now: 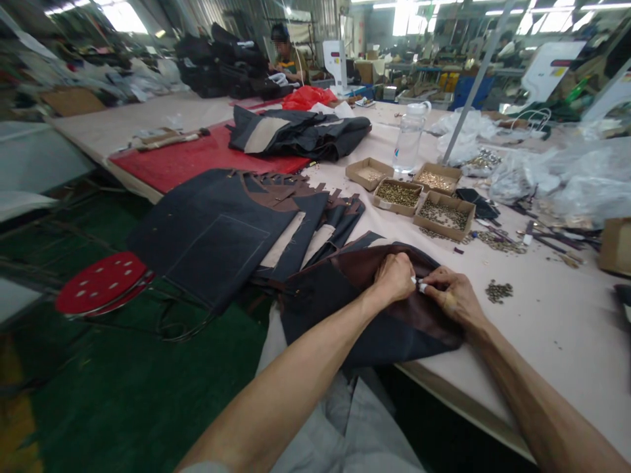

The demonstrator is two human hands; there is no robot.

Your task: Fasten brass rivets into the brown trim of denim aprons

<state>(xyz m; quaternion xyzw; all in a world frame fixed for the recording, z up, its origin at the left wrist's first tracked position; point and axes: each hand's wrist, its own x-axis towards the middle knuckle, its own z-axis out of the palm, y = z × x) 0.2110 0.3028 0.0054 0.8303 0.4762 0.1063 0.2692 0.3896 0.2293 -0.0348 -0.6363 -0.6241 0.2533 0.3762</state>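
Observation:
A dark apron with a brown facing point(414, 332) lies bunched over the table's front edge. My left hand point(394, 276) is closed on its upper brown part, the fingers curled in. Close beside it, my right hand point(453, 295) pinches the same part between thumb and fingers. White wrapping shows on fingertips of both hands, where they nearly meet. Any small part between the fingertips is hidden. To the left, a stack of similar dark aprons point(211, 230) with stitched pockets and brown edges overhangs the table.
Small boxes of metal fittings point(446, 217) stand beyond my hands, near a clear water bottle point(409, 138). A loose pile of fittings point(499, 291) lies right of my right hand. A red stool point(103, 282) stands at left. Farther back, a person point(286, 56) sits behind the table.

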